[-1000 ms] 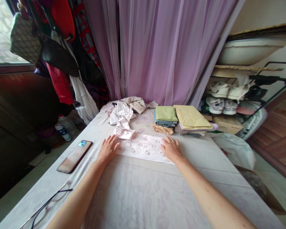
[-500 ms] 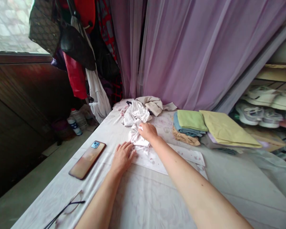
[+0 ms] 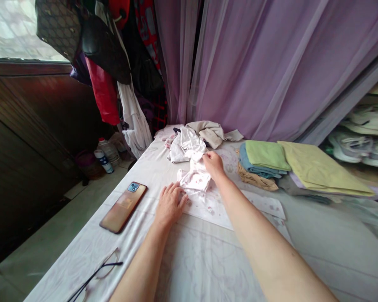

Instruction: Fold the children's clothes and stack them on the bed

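Observation:
A pale garment with a small pinkish print (image 3: 209, 208) lies spread on the bed, partly bunched at its far end. My left hand (image 3: 170, 203) rests flat with fingers stretched at the garment's left edge. Farther away, my right hand (image 3: 213, 165) pinches a bit of the bunched cloth, its fingers closed. Just beyond it is a loose heap of white and grey clothes (image 3: 190, 140). My right forearm covers part of the printed garment.
On the right lie folded clothes, including a green one (image 3: 266, 155) and a yellow one (image 3: 321, 167). A phone (image 3: 124, 207) and glasses (image 3: 108, 266) lie at left on the bed (image 3: 201, 260). Purple curtains (image 3: 255, 71) hang behind; bags (image 3: 105, 50) hang at left.
The whole view has shifted, so things appear farther right. My right hand has moved slightly away from me with the pinched cloth. My left hand stays flat near the garment's edge.

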Demonstrator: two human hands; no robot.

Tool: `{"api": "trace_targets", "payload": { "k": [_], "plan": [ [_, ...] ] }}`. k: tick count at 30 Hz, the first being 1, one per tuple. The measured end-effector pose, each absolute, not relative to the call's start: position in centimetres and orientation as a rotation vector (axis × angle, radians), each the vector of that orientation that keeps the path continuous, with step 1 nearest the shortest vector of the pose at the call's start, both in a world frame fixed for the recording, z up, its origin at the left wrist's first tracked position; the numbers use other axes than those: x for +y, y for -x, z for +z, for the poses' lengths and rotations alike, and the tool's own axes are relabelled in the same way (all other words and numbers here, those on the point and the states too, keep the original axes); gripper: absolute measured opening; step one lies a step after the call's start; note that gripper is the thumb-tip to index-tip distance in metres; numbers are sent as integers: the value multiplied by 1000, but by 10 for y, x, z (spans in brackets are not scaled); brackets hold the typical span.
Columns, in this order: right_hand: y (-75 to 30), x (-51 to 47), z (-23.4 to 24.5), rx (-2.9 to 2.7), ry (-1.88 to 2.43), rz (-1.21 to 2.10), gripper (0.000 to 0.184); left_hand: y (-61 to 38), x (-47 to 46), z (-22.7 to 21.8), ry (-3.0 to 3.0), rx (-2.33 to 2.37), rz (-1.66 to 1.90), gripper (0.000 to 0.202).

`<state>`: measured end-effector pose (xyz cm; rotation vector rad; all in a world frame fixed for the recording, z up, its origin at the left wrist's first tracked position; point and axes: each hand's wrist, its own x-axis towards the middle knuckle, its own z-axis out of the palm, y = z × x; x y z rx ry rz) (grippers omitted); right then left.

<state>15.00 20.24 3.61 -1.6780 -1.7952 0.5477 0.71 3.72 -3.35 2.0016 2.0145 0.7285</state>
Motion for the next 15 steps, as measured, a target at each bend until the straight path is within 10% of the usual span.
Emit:
{"api": "trace_targets", "payload": {
  "k": [6,15],
  "plan": [
    [-209,164,54,-800,1056,1147,42,-4,40,-39,-1975,2018,797,44],
    [-253,83,-3,-655,1260,1283,55,3,47,-41,-2030,2022,787,58]
  ]
}}
